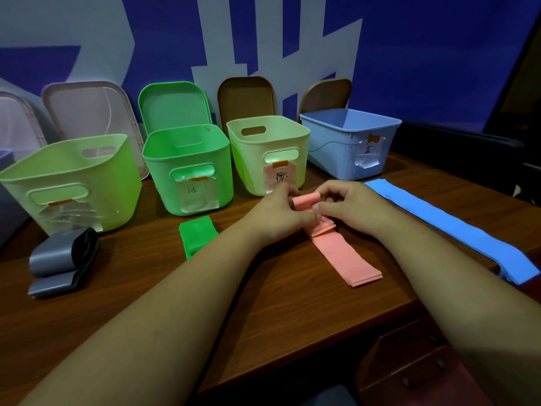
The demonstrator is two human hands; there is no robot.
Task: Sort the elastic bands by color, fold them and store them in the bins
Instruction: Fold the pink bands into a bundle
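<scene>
Left hand & right hand both pinch the rolled end of the pink band; its tail lies flat on counter, trailing back from the hands. Looks thin, limp, light, prob. springy, so hold roll's edges tight.
</scene>
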